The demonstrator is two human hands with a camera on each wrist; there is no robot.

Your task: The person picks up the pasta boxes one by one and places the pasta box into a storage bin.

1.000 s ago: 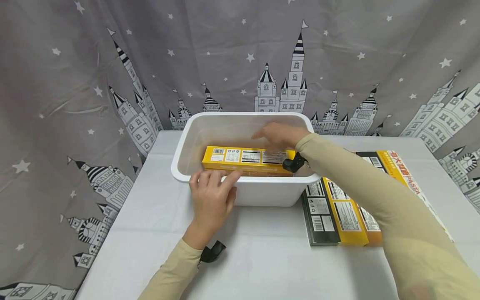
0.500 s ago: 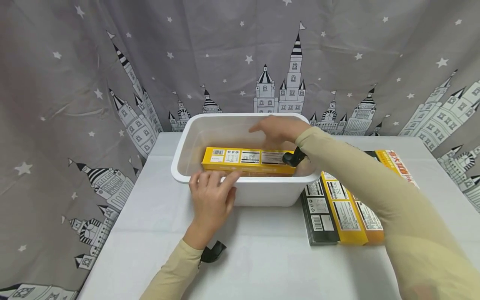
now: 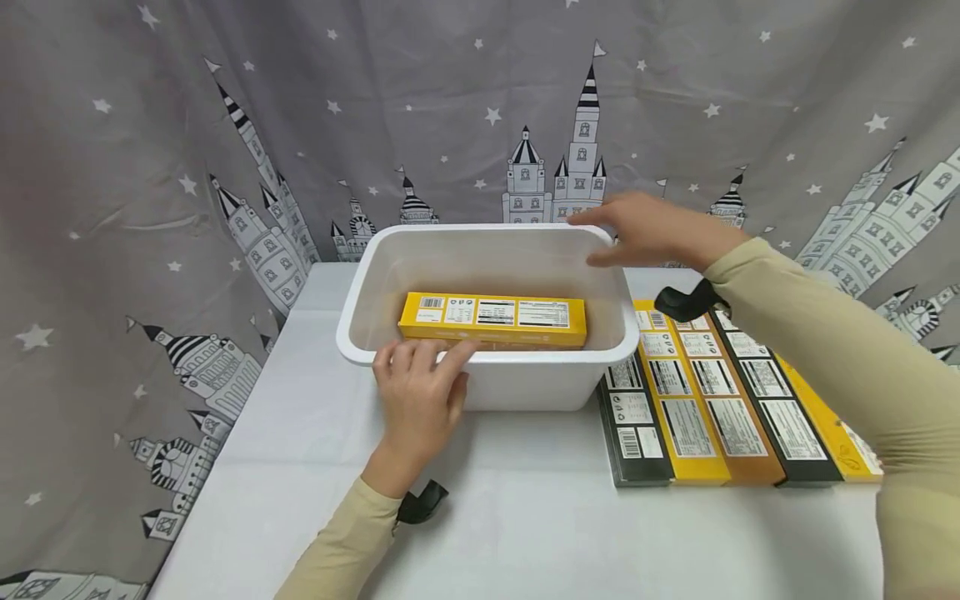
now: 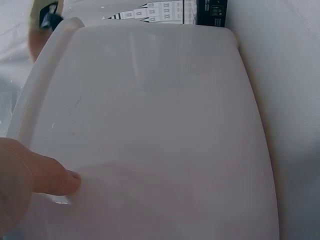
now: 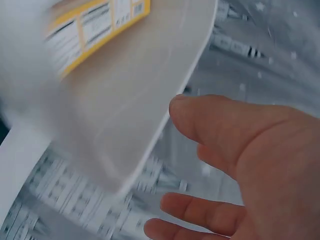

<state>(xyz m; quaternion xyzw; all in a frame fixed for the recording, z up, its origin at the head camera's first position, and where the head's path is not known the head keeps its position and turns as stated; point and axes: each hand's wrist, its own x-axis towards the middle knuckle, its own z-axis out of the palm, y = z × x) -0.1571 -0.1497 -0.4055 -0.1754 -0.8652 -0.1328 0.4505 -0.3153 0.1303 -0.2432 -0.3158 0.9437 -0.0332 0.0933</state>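
A white plastic bin (image 3: 540,386) stands on the table, with a yellow pasta box (image 3: 491,323) lying lengthwise inside; what lies beneath that box is mostly hidden. My left hand (image 3: 416,400) holds the bin's front rim, fingers hooked over it and thumb (image 4: 57,177) against the outer wall. Over the bin's back right corner hovers my right hand (image 3: 656,232), fingers loosely extended and holding nothing. In the right wrist view its thumb (image 5: 205,117) appears near the rim, with a gap to the other fingers.
Right of the bin, several long pasta boxes lie side by side: a black box (image 3: 637,442), a yellow box (image 3: 690,437), a brown box (image 3: 742,442), another black box (image 3: 795,425) and more yellow at the end. A grey castle-print curtain (image 3: 442,92) hangs behind the white table (image 3: 525,517).
My right hand has lifted out of the bin and moved right, uncovering the yellow box's right end and more of the row of boxes. My left hand stays on the rim.
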